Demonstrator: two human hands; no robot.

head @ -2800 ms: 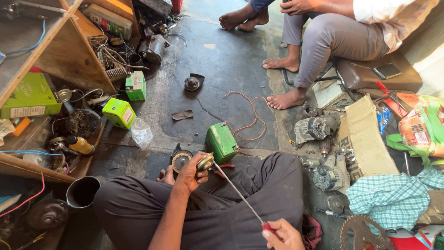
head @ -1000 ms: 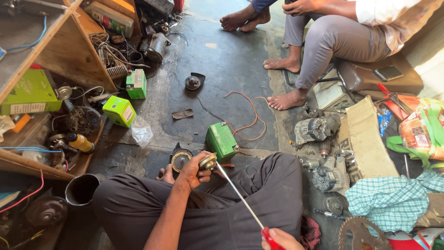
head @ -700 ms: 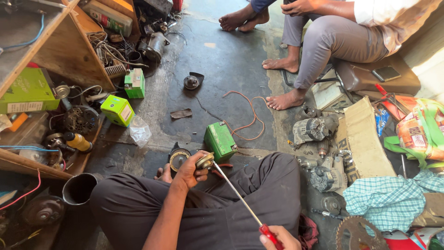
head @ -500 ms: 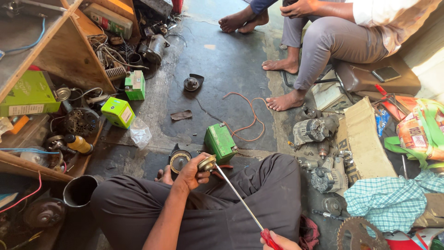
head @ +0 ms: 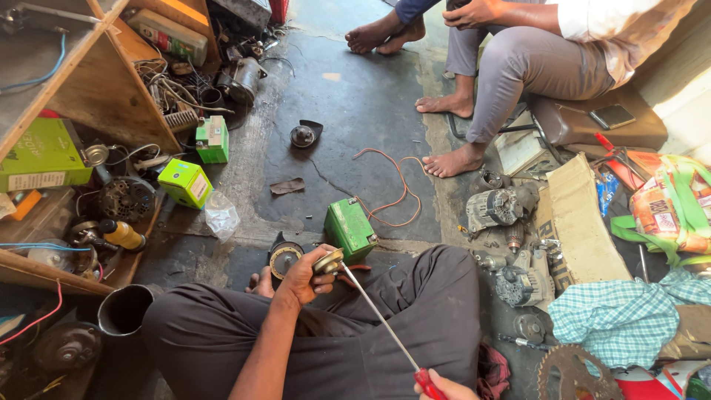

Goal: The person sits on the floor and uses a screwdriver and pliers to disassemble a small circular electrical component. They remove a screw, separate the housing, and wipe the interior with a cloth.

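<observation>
We see our left hand point(head: 302, 275) closed around a small round metal part point(head: 327, 261), brass-coloured and disc-shaped, held above our lap near the knee. Our right hand point(head: 444, 388), at the bottom edge and mostly cut off, grips the red handle of a long screwdriver point(head: 381, 319); its thin steel shaft runs up to touch the part. Just beyond the part a green box point(head: 350, 229) sits on the dark floor point(head: 348, 96), with a copper wire point(head: 392, 189) looping behind it.
</observation>
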